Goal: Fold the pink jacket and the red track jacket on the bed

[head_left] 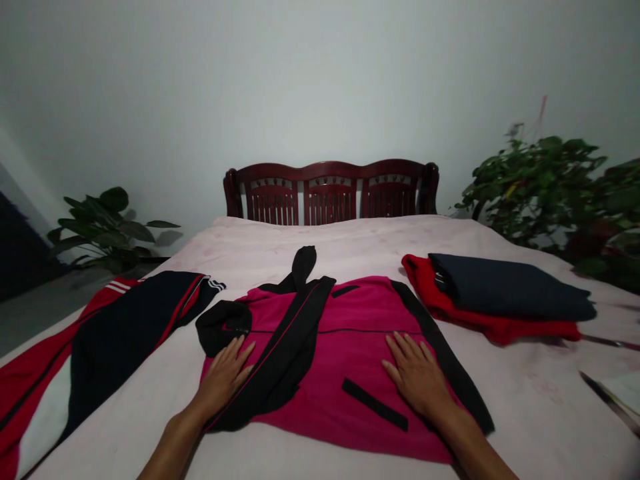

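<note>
Our forearms [175, 437] reach in closest, over the pink-covered bed [540, 433] that stretches well past our fingers [413, 350]. Flat beneath them lies the magenta jacket [360, 367], one black sleeve [287, 353] folded across it just right of the left fingertips. Our left hand [220, 380] and right hand [420, 377] rest palm down, fingers slightly apart, clamped on nothing. A black pocket strip [375, 404] sits near the right thumb. We judge that dragging either palm could wrinkle the cloth or pull that sleeve askew.

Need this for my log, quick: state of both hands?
Left hand: open, palm-down on the jacket, holding nothing.
Right hand: open, palm-down on the jacket, holding nothing.
</note>
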Demonstrator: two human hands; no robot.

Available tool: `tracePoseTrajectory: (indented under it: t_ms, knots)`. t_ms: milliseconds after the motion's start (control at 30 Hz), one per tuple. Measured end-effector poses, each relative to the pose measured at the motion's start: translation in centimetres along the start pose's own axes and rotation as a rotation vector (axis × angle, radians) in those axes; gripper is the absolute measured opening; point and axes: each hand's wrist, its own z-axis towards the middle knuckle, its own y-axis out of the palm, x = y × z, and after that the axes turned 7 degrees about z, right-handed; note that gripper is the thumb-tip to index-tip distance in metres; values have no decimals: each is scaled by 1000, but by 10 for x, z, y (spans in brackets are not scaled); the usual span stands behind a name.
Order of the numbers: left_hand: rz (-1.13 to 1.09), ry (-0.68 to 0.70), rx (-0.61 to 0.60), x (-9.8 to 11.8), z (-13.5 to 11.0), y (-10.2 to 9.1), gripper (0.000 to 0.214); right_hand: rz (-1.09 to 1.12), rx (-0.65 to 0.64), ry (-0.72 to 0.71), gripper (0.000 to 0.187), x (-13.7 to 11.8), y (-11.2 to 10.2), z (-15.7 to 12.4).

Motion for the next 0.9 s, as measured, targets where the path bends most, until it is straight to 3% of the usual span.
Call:
tracePoseTrajectory:
  t_ms: [133,233,300,433,667,900]
  knots:
    - [-391,-133,84,2,-19,-13,52,81,130,6,45,8,4,-10]
    - [-744,-337,142,3,-30,-24,58,134,181,-20,43,8,6,-13]
    - [-866,-451,203,3,-34,-29,62,167,201,-44,44,8,5,-15]
    - [-890,-546,282,4,-37,-31,61,234,219,-91,46,9,0,-18]
    - [-861,-576,256,10,-46,-34,60,309,251,-111,45,9,-3,-21]
    - [-837,-693,265,12,-55,-39,62,333,223,-121,43,8,-3,-29]
